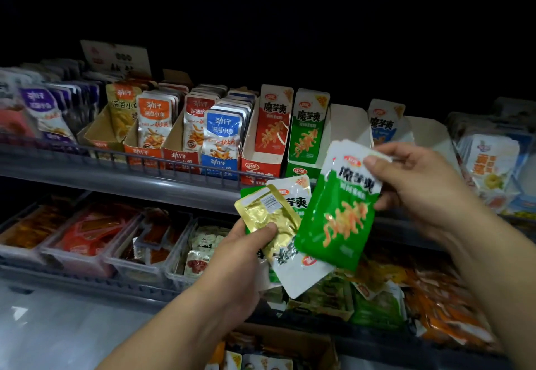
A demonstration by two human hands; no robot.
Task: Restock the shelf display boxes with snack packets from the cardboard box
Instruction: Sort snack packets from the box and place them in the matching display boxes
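Note:
My left hand [242, 256] grips a fanned bunch of snack packets [278, 224], one turned to its gold back, the others green and white. My right hand [417, 184] pinches the white top edge of a thin stack of green packets [336, 219], held just right of the bunch and in front of the upper shelf. Behind them stands the green display box [301, 171] holding one upright green packet [309, 126]. A red display box [259, 166] stands to its left. The open cardboard box [319, 343] with packets inside lies low, below my hands.
The upper shelf's wire rail [145, 162] fronts a row of orange, red and blue display boxes [214, 163] full of packets. A blue packet [383, 121] stands right of the green box. Clear bins [87, 256] of snacks fill the lower shelf; loose packets [429, 297] pile at right.

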